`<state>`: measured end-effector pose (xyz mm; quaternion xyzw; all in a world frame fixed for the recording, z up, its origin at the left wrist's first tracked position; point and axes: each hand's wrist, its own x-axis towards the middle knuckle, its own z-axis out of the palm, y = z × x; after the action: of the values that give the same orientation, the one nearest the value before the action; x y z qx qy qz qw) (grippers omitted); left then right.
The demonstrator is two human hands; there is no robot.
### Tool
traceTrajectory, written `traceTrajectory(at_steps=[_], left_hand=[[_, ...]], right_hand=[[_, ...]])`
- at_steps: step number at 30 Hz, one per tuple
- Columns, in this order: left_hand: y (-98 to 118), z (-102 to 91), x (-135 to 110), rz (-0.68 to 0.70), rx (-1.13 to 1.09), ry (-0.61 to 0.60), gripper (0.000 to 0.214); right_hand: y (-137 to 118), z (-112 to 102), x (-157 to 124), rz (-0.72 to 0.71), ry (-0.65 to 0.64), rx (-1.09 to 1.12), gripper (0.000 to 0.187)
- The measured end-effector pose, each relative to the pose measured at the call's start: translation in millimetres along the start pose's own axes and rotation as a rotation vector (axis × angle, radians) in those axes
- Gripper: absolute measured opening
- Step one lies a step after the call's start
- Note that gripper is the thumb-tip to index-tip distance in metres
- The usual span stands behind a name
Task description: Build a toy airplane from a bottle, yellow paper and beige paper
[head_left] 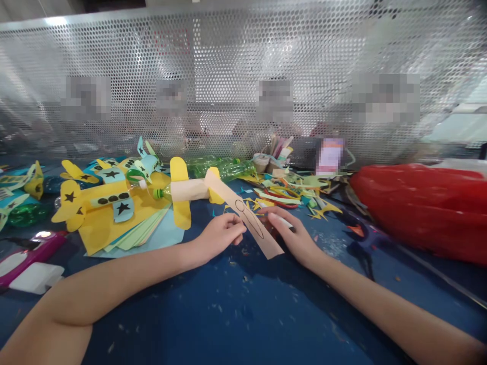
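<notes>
A long pale peach paper strip slants between my hands, with a small circle and a long narrow oval drawn on it in dark line. My left hand is closed, its fingertips at the strip's left edge. On the other side, my right hand has its fingers curled by the strip's right edge, around a slim white pen-like thing mostly hidden by them. Just beyond my left hand lies a bottle plane with a peach paper wrap, yellow paper wings and a green cap.
Left are another yellow plane with black stars, fanned green paper strips and a purple glue gun. Paper scraps and green bottles lie behind. A red plastic bag bulges at right, before a perforated metal screen.
</notes>
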<state>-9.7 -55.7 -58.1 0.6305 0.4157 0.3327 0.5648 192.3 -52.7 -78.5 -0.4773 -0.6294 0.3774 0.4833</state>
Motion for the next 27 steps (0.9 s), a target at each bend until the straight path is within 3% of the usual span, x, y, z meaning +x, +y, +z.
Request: traceTrajectory(at_steps=[3,8,13,19,23,27], left_hand=[[-2,-3.5,-1,0.058,0.219,0.029,0.016],[-5,-11.9,1,0.199,0.456,0.118,0.011],[-10,-17.1,5,0.318,0.733,0.135,0.025],[-16,-14.0,2,0.319,1.101,-0.087,0.042],[-12,-9.3,-3,0.384,1.086,-0.158,0.039],[-12,-10.3,-1,0.426,1.012,-0.064,0.038]], right_hand=[[-1,0,0,-0.053,0.024,-0.095,0.040],[0,2,-2,0.154,-0.086,0.126,0.049],[-2,2,-4,0.157,-0.134,0.207,0.048],[3,-2,1,0.070,0.048,0.216,0.038],[12,-3,9,0.101,0.129,0.346,0.025],[20,-4,14,0.068,0.153,0.314,0.017]])
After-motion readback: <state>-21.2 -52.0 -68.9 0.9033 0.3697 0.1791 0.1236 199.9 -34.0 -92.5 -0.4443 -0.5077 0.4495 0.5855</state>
